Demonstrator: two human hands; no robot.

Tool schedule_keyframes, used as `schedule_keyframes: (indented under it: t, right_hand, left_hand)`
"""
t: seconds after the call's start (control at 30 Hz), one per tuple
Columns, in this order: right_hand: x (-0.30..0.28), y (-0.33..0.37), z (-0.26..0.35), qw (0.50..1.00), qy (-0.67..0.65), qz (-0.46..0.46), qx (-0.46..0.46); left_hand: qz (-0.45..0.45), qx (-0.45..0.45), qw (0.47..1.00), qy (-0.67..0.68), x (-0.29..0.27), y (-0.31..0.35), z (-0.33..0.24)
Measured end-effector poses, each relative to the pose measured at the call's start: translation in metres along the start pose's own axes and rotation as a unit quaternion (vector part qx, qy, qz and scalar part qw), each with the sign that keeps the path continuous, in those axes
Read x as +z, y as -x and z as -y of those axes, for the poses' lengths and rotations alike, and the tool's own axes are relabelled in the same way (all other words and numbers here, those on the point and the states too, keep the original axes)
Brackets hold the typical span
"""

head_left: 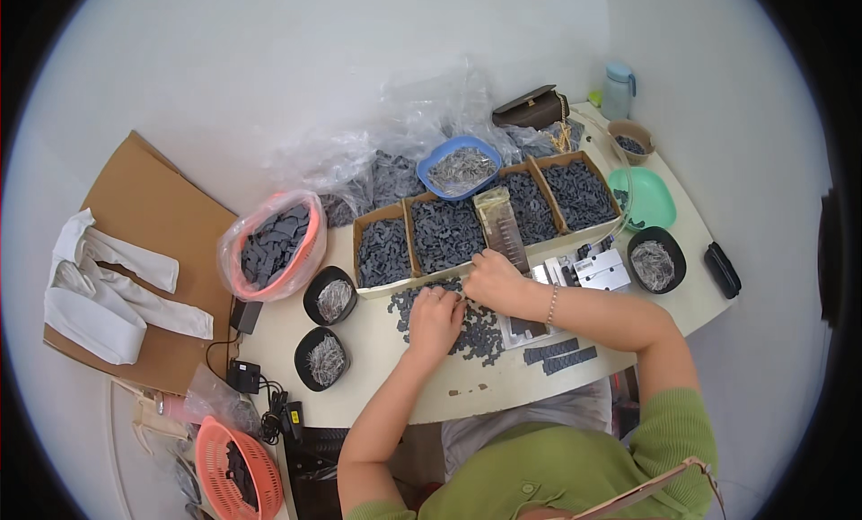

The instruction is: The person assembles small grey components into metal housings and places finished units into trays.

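A loose pile of small dark grey flat pieces lies on the pale table, just in front of a long cardboard box with four parts full of the same pieces. The left hand rests on the pile, fingers curled down onto the pieces. The right hand sits just beside it, near the box edge; I cannot tell if it holds anything. Two black bowls of shiny metal bits stand to the left.

Your left hand and right hand cover part of the pile of small dark pieces on the table, so whether your fingers pinch one cannot be told. The pieces are too small to identify. The orange basket is cut off at the lower edge.
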State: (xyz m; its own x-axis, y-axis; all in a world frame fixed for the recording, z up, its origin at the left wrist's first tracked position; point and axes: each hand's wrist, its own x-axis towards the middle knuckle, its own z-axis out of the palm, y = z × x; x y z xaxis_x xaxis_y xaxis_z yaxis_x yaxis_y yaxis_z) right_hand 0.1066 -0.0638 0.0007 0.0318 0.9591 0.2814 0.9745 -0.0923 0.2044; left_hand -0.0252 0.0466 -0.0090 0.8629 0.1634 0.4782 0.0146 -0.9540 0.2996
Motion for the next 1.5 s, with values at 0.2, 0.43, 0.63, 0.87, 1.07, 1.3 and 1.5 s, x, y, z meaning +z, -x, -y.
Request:
schedule_keyframes:
  t: [0.2, 0.43, 0.63, 0.87, 1.07, 1.3, 1.5]
  right_hand:
    - [0.001, 0.012, -0.012, 0.993, -0.106, -0.052, 0.021]
    - [-0.037, 0.069, -0.041, 0.940, -0.320, -0.047, 0.105]
    - [-0.023, 0.096, -0.031, 0.965, -0.250, -0.057, 0.060]
    - [-0.013, 0.090, -0.034, 0.969, -0.209, -0.107, 0.076]
    - [-0.005, 0.072, -0.022, 0.979, -0.142, -0.138, 0.044]
    - [-0.020, 0.101, -0.024, 0.979, -0.163, -0.120, 0.035]
    - [-0.059, 0.141, -0.116, 0.925, -0.201, -0.186, 0.263]
  left_hand:
    - [0.049, -0.007, 0.999, -0.006, 0.018, -0.013, 0.001]
    - [0.034, 0.011, 0.990, 0.140, 0.017, -0.020, -0.011]
    - [0.014, 0.134, 0.988, 0.073, 0.032, -0.013, -0.040]
    - [0.026, 0.202, 0.977, -0.060, 0.026, -0.001, -0.055]
    - [0.014, 0.168, 0.985, 0.031, 0.015, 0.003, -0.056]
    - [0.024, 0.118, 0.990, 0.073, 0.019, -0.006, -0.056]
    - [0.013, 0.167, 0.986, 0.002, 0.021, -0.008, -0.058]
